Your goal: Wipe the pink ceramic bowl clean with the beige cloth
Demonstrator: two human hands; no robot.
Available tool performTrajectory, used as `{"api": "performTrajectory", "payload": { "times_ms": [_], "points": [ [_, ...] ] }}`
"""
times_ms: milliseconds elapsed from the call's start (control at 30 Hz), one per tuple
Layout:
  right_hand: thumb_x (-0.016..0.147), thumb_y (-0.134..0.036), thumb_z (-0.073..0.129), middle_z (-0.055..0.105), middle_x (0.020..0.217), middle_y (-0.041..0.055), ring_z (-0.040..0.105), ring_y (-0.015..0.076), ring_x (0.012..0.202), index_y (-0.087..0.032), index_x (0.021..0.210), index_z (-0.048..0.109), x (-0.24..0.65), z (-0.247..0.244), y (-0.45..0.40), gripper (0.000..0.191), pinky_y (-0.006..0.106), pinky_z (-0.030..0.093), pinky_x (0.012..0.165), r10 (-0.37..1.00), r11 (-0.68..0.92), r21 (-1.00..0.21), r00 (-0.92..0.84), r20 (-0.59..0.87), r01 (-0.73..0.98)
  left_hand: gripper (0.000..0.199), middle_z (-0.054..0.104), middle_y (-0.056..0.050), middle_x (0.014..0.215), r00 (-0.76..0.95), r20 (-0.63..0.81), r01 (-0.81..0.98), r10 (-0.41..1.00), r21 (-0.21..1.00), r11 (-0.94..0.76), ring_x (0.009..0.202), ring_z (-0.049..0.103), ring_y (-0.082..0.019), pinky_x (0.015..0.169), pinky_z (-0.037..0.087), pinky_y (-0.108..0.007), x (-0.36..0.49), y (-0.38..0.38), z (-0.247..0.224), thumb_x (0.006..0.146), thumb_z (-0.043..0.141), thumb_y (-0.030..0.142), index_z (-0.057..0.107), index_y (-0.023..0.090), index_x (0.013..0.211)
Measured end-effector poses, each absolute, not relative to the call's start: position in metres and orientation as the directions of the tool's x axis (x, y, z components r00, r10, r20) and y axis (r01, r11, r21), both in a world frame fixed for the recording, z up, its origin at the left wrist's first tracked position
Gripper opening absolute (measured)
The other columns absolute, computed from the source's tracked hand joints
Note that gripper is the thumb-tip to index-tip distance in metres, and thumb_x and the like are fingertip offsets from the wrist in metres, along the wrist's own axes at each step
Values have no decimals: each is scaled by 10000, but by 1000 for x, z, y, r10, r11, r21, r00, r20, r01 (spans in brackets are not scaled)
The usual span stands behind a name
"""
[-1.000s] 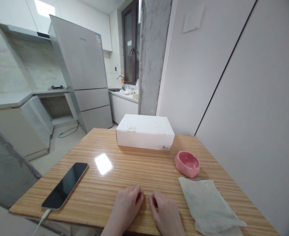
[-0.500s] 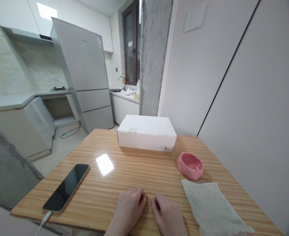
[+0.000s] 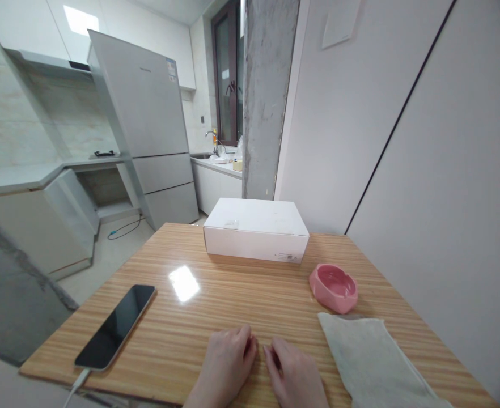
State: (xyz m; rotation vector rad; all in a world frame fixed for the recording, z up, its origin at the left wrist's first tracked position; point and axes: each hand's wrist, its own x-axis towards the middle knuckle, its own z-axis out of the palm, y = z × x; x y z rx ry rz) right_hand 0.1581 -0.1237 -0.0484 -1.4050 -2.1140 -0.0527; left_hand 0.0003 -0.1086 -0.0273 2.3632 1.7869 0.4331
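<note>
The left hand (image 3: 229, 358) and right hand (image 3: 296, 371) rest just apart on the table (image 3: 237, 292), thumbs inward; fingers curled, pressed together; palms, mostly hidden, seemingly face inward.

We see a pale grey-green cloth (image 3: 369, 357) lying flat in layers on the tabletop (image 3: 245, 289), just beside our right hand (image 3: 296, 371), near end cut off.

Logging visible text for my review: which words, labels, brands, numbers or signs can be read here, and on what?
Nothing is legible.
Refrigerator door: brand lettering, too small to read.
Its sticker: too small to read.
White box, front: small print, too small to read.
Phone: dark screen, no visible text.
</note>
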Motion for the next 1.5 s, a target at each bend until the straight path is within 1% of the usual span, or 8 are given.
{"api": "performTrajectory", "payload": {
  "times_ms": [167, 300, 400, 533, 833, 967, 1233, 1500],
  "points": [
    [855, -131, 397, 624, 595, -10, 619, 151, 509, -235, 681, 484, 161, -53, -121, 220, 251, 341, 490, 821, 462, -244, -307, 482, 853, 241, 690, -30, 704, 214, 82, 899, 973, 373, -229, 681, 651, -196, 613, 401, -277, 5, -98, -19, 870, 401, 183, 601, 205, 738],
    [725, -81, 455, 674, 677, 9, 654, 167, 556, -223, 764, 542, 164, -57, -121, 171, 250, 360, 499, 831, 469, -217, -344, 436, 856, 155, 660, -30, 880, 297, 172, 623, 939, 711, -328, 806, 623, -165, 719, 471, -270, 39, -65, 16, 781, 552, 215, 614, 189, 920],
    [719, -91, 470, 662, 646, -4, 638, 158, 513, -228, 721, 528, 163, -58, -121, 149, 254, 334, 469, 833, 462, -206, -342, 436, 862, 823, 455, -127, 1349, 437, 381, 335, 815, 772, -541, 1240, 444, -251, 1037, 372, -367, 83, -34, 32, 647, 749, 387, 390, 177, 1357],
    [740, -104, 495, 684, 687, 9, 655, 168, 537, -218, 766, 561, 163, -57, -122, 134, 260, 338, 477, 854, 433, -209, -325, 405, 877, 1259, 267, -204, 1479, 501, 318, 199, 805, 863, -465, 1365, 261, -355, 1123, 258, -454, 143, 0, 15, 437, 839, 541, 221, 108, 1446],
    [724, -96, 500, 697, 714, 21, 662, 175, 557, -212, 831, 560, 169, -67, -123, 169, 255, 390, 519, 827, 459, -156, -356, 435, 875, 839, 586, -102, 1173, 366, 362, 231, 857, 857, -460, 1077, 552, -288, 941, 444, -415, 149, 7, 0, 433, 859, 431, 541, 189, 1170],
    [725, -102, 482, 653, 658, 9, 645, 167, 552, -221, 770, 518, 169, -70, -120, 132, 248, 404, 520, 769, 506, -121, -382, 513, 854, 867, 575, -57, 1230, 207, 431, 239, 878, 848, -473, 1135, 539, -232, 995, 417, -359, 71, -8, 12, 497, 843, 426, 481, 220, 1257],
    [798, -114, 461, 591, 599, -27, 599, 133, 511, -247, 666, 433, 166, -58, -122, 190, 231, 371, 483, 781, 508, -161, -373, 501, 846, 904, 591, -110, 1240, -328, 315, 556, 891, 827, -88, 1119, 574, -272, 937, 460, -369, -80, 5, 3, 529, 811, 450, 452, 164, 1308],
    [800, -111, 454, 595, 597, -26, 610, 135, 513, -246, 665, 457, 164, -60, -121, 191, 230, 374, 488, 782, 503, -164, -366, 505, 848, 908, 591, -126, 1244, -369, 308, 586, 877, 810, -37, 1146, 562, -275, 963, 438, -360, -115, 26, -15, 553, 796, 458, 435, 144, 1325]
  ]
}}
